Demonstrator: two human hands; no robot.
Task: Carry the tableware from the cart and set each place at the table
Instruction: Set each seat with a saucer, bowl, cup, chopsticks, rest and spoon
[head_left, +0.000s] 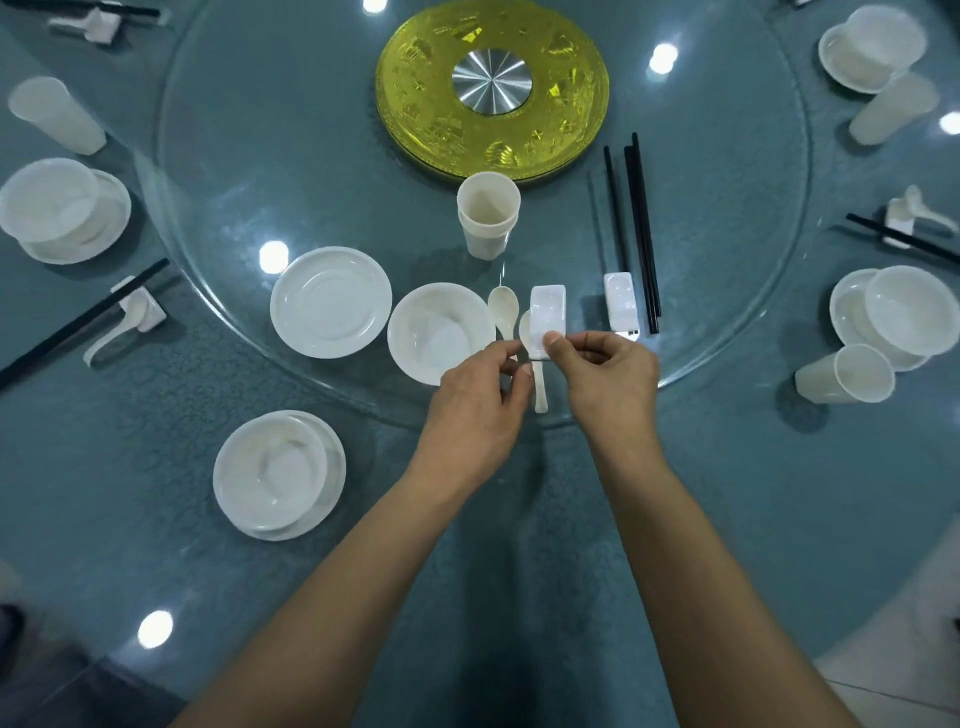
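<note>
We count two spoons, two rests: our left hand pinches one spoon, our right hand one rest.

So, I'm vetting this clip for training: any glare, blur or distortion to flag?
Head view: lamp glare spots dot the glass turntable; wide-angle lens bows the table edge; bottom-left corner is smeared; left hand, right hand, spoon and chopstick rest look sharp.

The left hand and right hand are appearing bare, with both forearms likewise uncovered along their whole visible length.
</note>
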